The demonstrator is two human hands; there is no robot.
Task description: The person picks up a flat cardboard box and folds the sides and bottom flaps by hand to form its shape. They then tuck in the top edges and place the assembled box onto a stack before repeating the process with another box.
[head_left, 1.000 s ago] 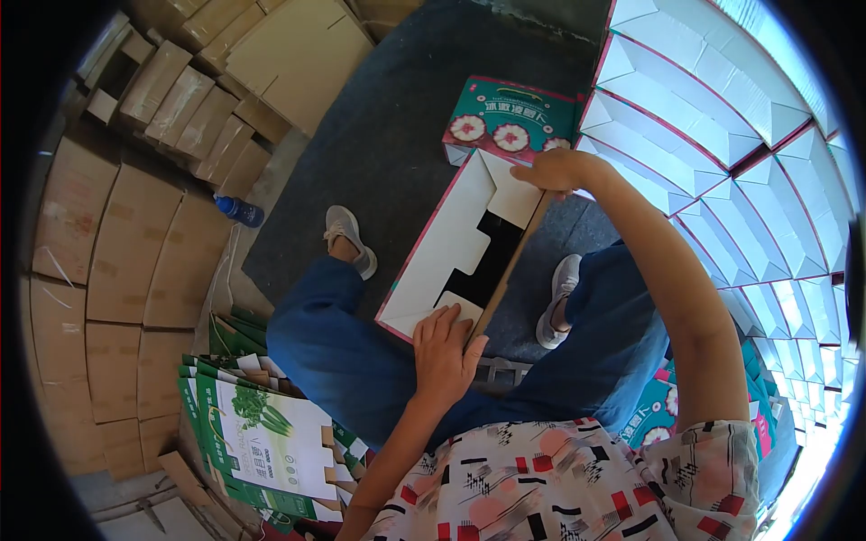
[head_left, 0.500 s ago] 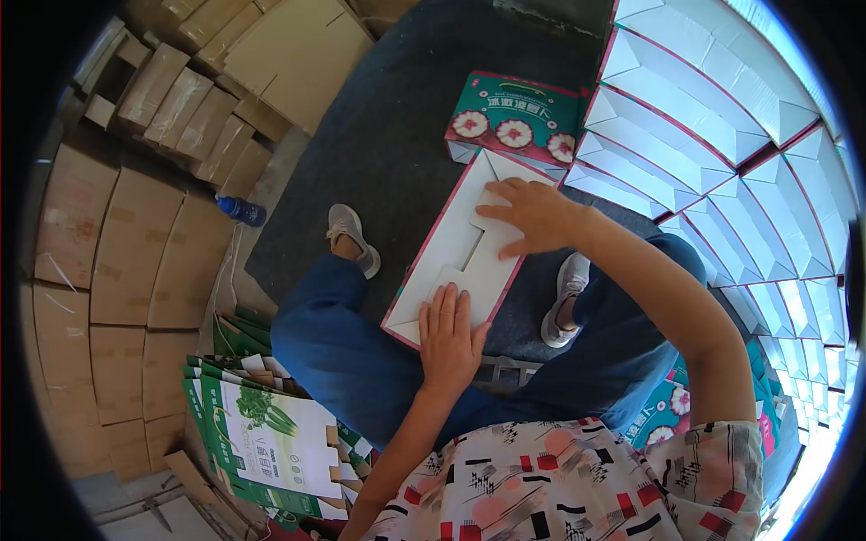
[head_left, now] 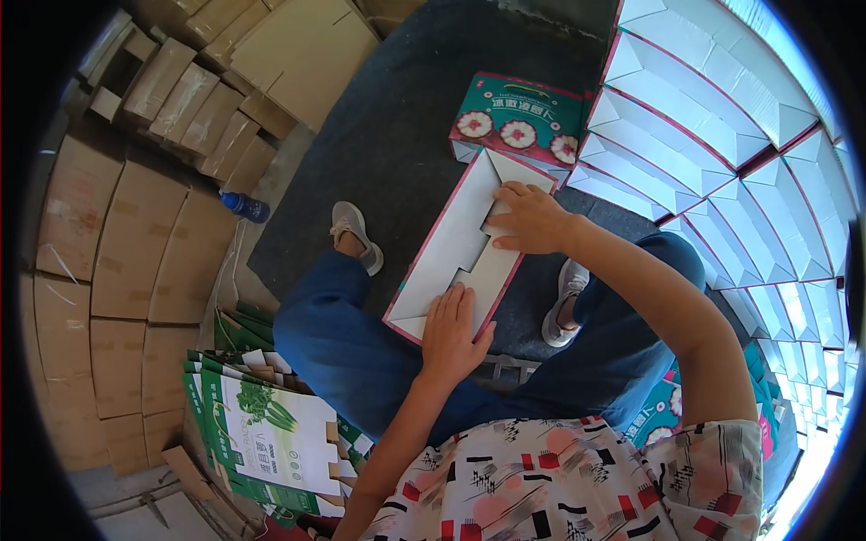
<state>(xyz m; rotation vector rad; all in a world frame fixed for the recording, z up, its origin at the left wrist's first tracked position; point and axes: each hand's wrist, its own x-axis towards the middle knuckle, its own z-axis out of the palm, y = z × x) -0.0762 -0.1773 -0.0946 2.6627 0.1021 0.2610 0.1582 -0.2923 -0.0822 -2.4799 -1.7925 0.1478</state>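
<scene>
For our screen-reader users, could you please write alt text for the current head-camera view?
Left hand and right hand rest on the white flaps of a long box; beyond sits a green printed box, white boxes right, brown cartons left.

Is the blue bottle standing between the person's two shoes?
No, the blue bottle is left of both shoes, near the stacked brown cartons.

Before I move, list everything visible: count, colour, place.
box: one, white, red-edged, centre
printed box: one, teal, beyond it
stacked boxes: many, white, right
cartons: many, brown, left
bottle: one, blue, beside cartons
flattened packaging: several, green and white, lower left
printed packaging: several, teal, lower right
floor: one, dark, underfoot
shoes: two, pale, centre
trousers: pair, blue, centre
shirt: one, patterned, bottom
left hand: one, bare, box's near end
right hand: one, bare, far end
</scene>
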